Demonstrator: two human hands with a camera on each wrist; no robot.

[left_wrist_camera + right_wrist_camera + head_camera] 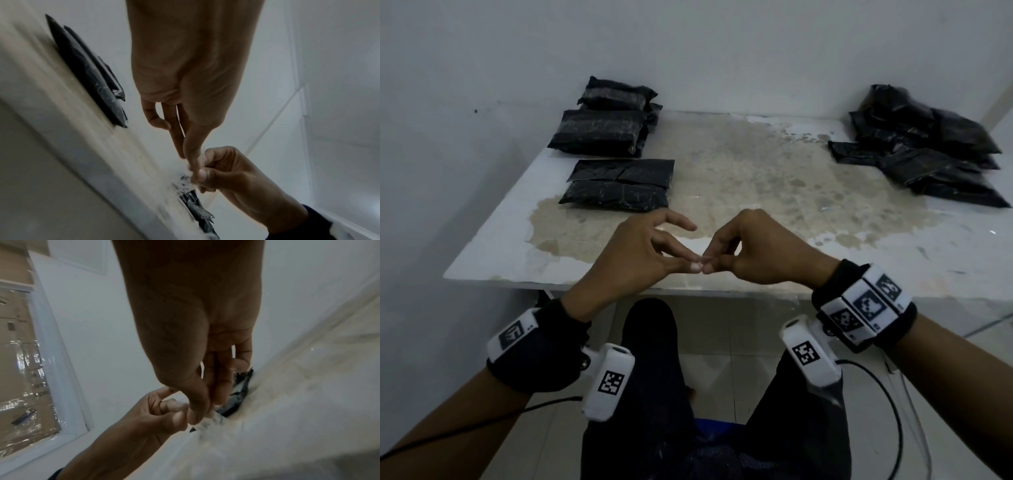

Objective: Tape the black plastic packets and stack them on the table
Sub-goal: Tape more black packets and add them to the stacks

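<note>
My left hand (693,263) and right hand (710,263) meet fingertip to fingertip just above the near edge of the table (774,178). Between them they pinch a small strip of clear tape (192,177), a faint translucent blur (214,416) in the wrist views. The left hand (189,160) pinches with thumb and forefinger, its other fingers spread; the right hand (202,413) has its fingers curled. A single black packet (619,185) lies flat beyond the left hand. Stacked black packets (602,126) sit at the far left, a loose heap of packets (928,150) at the far right.
The worn, stained tabletop stands against white walls at the back and left. My knees are under its near edge, and cables hang from both wrist cameras. A window or door frame (51,353) shows in the right wrist view. No tape roll is visible.
</note>
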